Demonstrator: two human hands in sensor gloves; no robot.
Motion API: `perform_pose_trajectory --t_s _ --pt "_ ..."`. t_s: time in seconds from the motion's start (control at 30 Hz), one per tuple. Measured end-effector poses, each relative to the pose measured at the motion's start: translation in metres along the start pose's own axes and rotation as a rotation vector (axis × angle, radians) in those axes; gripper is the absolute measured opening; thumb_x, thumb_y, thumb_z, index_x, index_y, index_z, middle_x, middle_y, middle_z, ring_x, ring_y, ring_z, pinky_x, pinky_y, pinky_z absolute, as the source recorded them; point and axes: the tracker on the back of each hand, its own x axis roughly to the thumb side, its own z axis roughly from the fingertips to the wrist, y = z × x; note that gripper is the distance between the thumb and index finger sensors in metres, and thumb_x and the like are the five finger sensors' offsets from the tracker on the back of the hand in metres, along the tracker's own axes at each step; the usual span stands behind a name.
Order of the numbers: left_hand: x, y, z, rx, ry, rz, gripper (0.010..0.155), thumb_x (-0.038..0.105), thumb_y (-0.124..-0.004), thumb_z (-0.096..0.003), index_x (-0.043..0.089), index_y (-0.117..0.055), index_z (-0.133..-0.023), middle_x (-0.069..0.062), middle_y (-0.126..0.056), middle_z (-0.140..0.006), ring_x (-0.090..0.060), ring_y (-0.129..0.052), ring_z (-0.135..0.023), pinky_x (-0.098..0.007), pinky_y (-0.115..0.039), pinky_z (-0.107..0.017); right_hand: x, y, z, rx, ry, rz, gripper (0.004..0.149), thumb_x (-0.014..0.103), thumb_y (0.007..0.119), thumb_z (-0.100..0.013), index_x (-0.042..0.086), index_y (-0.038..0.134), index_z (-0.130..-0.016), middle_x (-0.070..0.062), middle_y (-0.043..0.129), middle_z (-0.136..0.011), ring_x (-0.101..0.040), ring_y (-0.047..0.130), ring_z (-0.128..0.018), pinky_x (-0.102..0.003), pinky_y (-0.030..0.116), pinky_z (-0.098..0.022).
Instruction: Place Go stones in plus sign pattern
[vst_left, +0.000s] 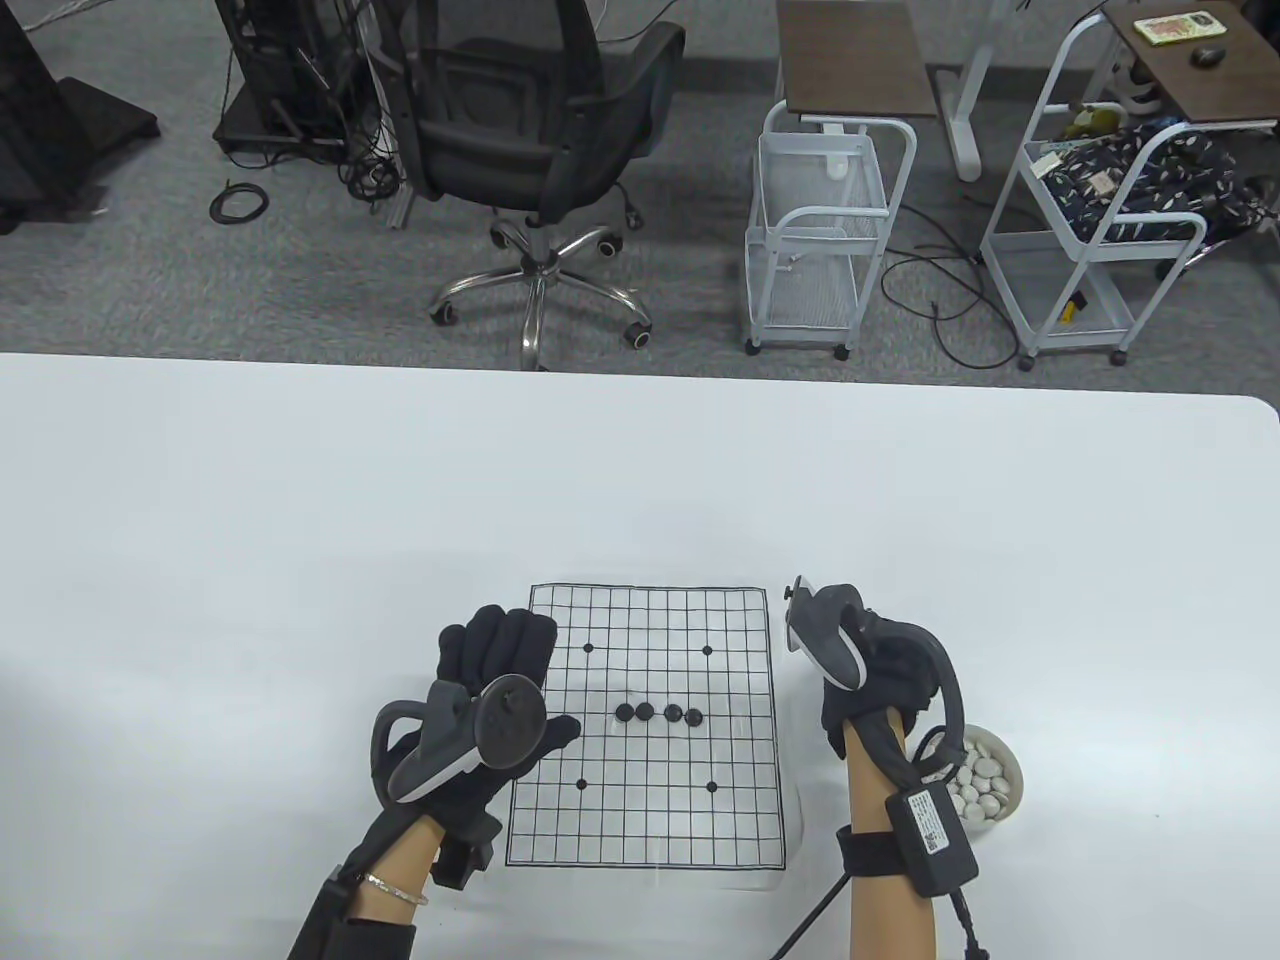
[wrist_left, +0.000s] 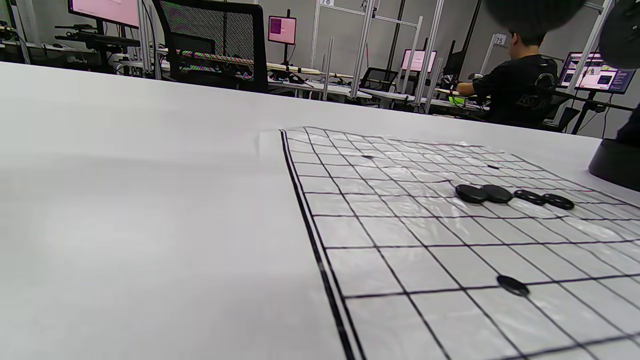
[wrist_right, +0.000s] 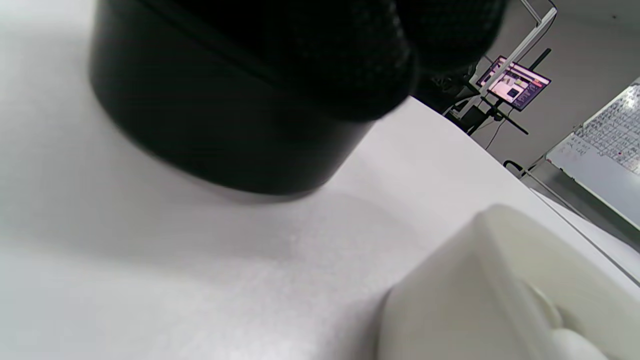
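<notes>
The paper Go board (vst_left: 600, 820) lies flat on the white table, also seen in the left wrist view (wrist_left: 400, 260). A short row of black stones (vst_left: 658, 713) sits along its middle line (wrist_left: 505, 195). My left hand (vst_left: 497, 645) rests flat with straight fingers at the board's left edge. My right hand (vst_left: 880, 670) is just right of the board, over a black bowl (wrist_right: 225, 135) (wrist_left: 615, 165). Its fingers (wrist_right: 350, 60) reach down at the bowl's rim; the tracker hides them from above, and no stone shows in them.
A white bowl of white stones (vst_left: 990, 780) stands by my right wrist, its rim close in the right wrist view (wrist_right: 500, 280). Beyond the table's far edge are an office chair (vst_left: 540, 130) and white carts (vst_left: 815, 230). A person (wrist_left: 520, 90) sits at distant desks.
</notes>
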Motion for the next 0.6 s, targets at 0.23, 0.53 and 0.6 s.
perform_pose_trajectory --t_s 0.23,0.53,0.6 --pt "0.0 0.0 0.0 0.0 0.0 -0.002 0.09 0.067 -0.055 -0.0469 0.028 -0.007 -0.113 -0.006 -0.017 -0.128 -0.038 -0.018 -0.119 -0.057 -0.014 -0.085 0.005 0.002 0.001 -0.126 0.011 0.027 0.04 0.03 0.086 -0.045 0.017 0.085 -0.083 -0.005 0.099 -0.07 -0.007 0.094 -0.024 -0.038 0.08 -0.041" --pt "-0.001 0.0 0.001 0.005 0.003 -0.004 0.09 0.067 -0.055 -0.0471 0.028 -0.008 -0.113 -0.006 -0.017 -0.128 -0.038 -0.018 -0.119 -0.057 -0.014 -0.085 -0.008 0.002 0.0 -0.123 0.048 -0.116 0.035 0.032 0.087 -0.044 0.023 0.089 -0.078 -0.002 0.1 -0.069 -0.007 0.094 -0.027 -0.039 0.08 -0.043" --pt "-0.001 0.001 0.001 0.006 0.003 -0.002 0.09 0.067 -0.055 -0.047 0.028 -0.008 -0.113 -0.006 -0.017 -0.127 -0.038 -0.018 -0.119 -0.057 -0.014 -0.085 -0.011 0.0 0.0 -0.133 0.062 -0.147 0.035 0.031 0.087 -0.044 0.023 0.089 -0.078 -0.001 0.1 -0.069 -0.007 0.094 -0.028 -0.039 0.079 -0.044"
